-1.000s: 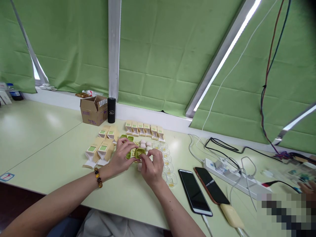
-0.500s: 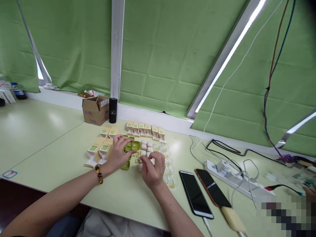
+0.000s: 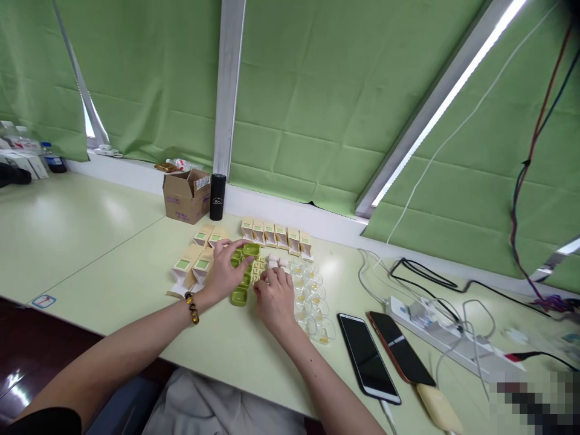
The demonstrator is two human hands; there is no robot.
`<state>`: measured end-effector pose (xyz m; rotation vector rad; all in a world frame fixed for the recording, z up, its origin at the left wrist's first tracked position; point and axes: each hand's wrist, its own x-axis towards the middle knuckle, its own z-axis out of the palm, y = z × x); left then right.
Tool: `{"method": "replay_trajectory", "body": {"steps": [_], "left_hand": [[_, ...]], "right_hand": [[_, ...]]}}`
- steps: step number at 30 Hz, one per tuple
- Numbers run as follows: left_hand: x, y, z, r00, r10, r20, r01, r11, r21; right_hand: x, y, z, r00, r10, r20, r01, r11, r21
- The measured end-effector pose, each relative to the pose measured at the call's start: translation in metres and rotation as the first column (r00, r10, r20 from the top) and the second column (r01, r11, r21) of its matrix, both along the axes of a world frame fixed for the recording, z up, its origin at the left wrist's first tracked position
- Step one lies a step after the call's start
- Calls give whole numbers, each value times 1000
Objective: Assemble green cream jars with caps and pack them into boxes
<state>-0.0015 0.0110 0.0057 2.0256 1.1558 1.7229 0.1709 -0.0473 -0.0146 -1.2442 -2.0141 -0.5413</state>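
Between the index finger and thumb of my left hand (image 3: 228,270) is a small olive-green box (image 3: 252,249), open at the top. Other green boxes (image 3: 239,296) stand in rows beneath and beside that hand. My right hand (image 3: 277,299) reaches down with its fingertips pinched together beside the small yellow pieces (image 3: 258,266); what it grips, if anything, is hidden. White rounded pieces (image 3: 272,261) lie just beyond the right hand, partly covered by it. Clear plastic covers (image 3: 312,284) with yellow spots sit in columns to its right.
Cream cartons (image 3: 183,269) stand left, with more cartons (image 3: 281,234) at the back. A cardboard box (image 3: 186,196) and black bottle (image 3: 217,198) are behind. Right are a white-edged phone (image 3: 368,359), another phone (image 3: 401,347), a power strip (image 3: 448,338) and cables.
My right hand has moved down and left, to the yellow pieces. My left hand has shifted the green box back towards the far end of the rows. The view has turned slightly.
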Motion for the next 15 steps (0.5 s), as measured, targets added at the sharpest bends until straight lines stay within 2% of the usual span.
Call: {"method": "replay_trajectory", "body": {"steps": [4, 9, 12, 15], "left_hand": [[0, 0, -1, 999, -32, 31, 32, 999, -18], [0, 3, -2, 998, -18, 64, 20, 999, -30], [0, 6, -2, 993, -37, 110, 46, 996, -82], [1, 8, 0, 964, -124, 237, 172, 965, -196]], "right_hand": [[-5, 9, 3, 995, -61, 77, 71, 987, -143], [-13, 15, 7, 961, -152, 230, 225, 916, -331], [-14, 13, 9, 964, -165, 207, 229, 911, -342], [-6, 4, 15, 985, -150, 81, 166, 954, -251]]}}
